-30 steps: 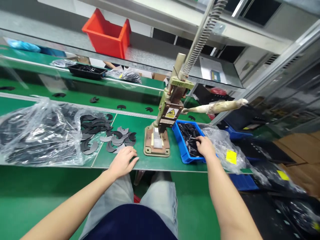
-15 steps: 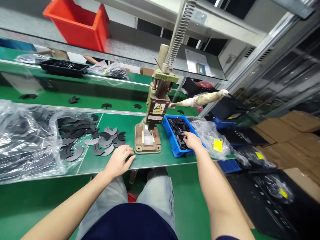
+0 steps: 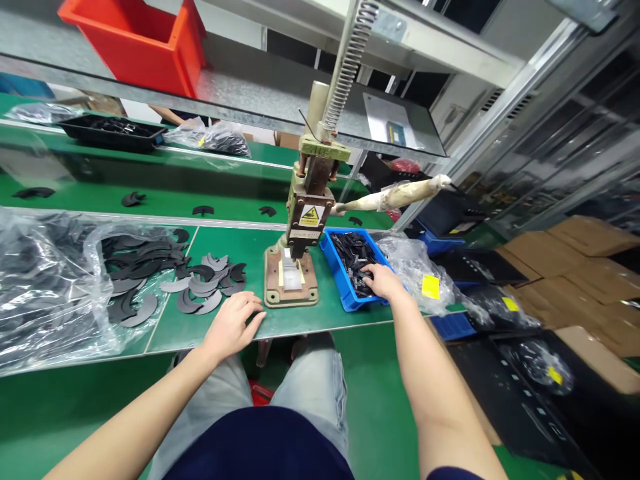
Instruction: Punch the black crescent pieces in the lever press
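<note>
My left hand (image 3: 234, 325) rests at the table's front edge, left of the press base (image 3: 273, 298), fingers curled, with a small dark patch between thumb and forefinger that I cannot make out. Inside the blue bin (image 3: 351, 305), the fingers of my right hand (image 3: 383, 280) are pinched together among the small black parts (image 3: 354, 257). A hand press (image 3: 310, 212) stands between the hands, a light block (image 3: 293, 279) on its base. Left of it lie loose dark curved pieces (image 3: 205, 287), beside a clear plastic bag (image 3: 45, 287) with more of them.
The press lever (image 3: 400, 195) sticks out to the right above the blue bin. A plastic bag with a yellow label (image 3: 431, 287) lies right of the bin. Curved pieces (image 3: 203, 210) sit spaced along the green strip behind. A red bin (image 3: 135, 50) stands on the upper shelf.
The view has shifted slightly, so the press and bins appear a little further left. A dark patch now shows between my left thumb and forefinger. My right hand stays in the blue bin.
</note>
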`<control>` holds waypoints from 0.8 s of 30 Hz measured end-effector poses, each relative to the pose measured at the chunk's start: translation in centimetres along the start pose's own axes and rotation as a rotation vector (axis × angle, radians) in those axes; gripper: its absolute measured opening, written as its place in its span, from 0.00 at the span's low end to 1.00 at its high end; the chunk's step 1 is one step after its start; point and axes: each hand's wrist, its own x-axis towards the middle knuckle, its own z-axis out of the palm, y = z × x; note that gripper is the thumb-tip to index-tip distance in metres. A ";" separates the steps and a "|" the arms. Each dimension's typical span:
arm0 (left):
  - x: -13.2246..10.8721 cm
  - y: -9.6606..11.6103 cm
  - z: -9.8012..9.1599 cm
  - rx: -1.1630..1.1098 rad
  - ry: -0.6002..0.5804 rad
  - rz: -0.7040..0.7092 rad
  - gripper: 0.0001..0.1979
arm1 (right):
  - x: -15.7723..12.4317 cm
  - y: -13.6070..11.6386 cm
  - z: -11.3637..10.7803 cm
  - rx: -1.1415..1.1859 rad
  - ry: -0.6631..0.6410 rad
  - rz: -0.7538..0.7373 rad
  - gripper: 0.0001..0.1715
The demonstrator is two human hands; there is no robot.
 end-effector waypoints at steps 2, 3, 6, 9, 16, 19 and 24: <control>-0.1 -0.1 0.1 0.001 0.008 -0.003 0.05 | 0.1 -0.2 -0.1 0.007 -0.004 0.001 0.21; -0.1 -0.1 0.1 0.000 0.012 -0.004 0.05 | 0.1 -0.3 -0.2 0.015 0.007 0.001 0.21; -0.2 -0.1 0.0 -0.007 0.023 -0.001 0.04 | -0.2 -0.7 -0.5 0.062 0.078 -0.009 0.16; 0.4 0.6 -0.5 -0.030 0.052 0.011 0.04 | -0.9 -1.0 -0.7 0.151 0.174 -0.030 0.12; 7.4 6.2 0.5 -0.364 0.015 0.067 0.09 | -3.0 -3.3 -0.1 0.432 0.363 -0.101 0.15; 12.4 8.8 3.7 -0.556 -0.040 -0.003 0.12 | -3.8 -4.3 0.1 0.520 0.431 -0.120 0.15; 19.5 12.1 9.4 -0.806 -0.162 -0.330 0.20 | -5.1 -4.9 0.4 0.660 0.523 -0.140 0.18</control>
